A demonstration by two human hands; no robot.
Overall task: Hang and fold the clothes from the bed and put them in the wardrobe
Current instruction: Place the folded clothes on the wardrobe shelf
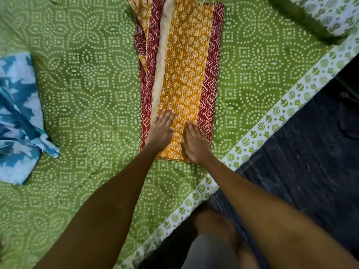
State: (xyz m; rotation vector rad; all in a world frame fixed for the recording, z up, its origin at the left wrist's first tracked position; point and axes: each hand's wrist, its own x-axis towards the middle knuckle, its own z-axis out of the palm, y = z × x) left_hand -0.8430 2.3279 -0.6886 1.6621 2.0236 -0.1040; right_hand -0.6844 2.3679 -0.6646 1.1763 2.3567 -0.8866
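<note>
A long yellow and maroon printed garment (186, 70) lies folded lengthwise into a narrow strip on the green patterned bedsheet (87, 94). Both hands rest flat on its near end. My left hand (161, 131) presses with straight fingers over the cream inner edge and the yellow panel. My right hand (195, 143) lies palm down beside it on the yellow panel, near the garment's bottom hem. A blue and white tie-dye garment (19, 117) lies crumpled at the bed's left side.
The bed's white and green border (272, 121) runs diagonally at the right, with dark floor (310, 162) beyond it. A pillow (330, 14) in matching green and white print sits at the top right corner. My leg and foot show below the bed edge.
</note>
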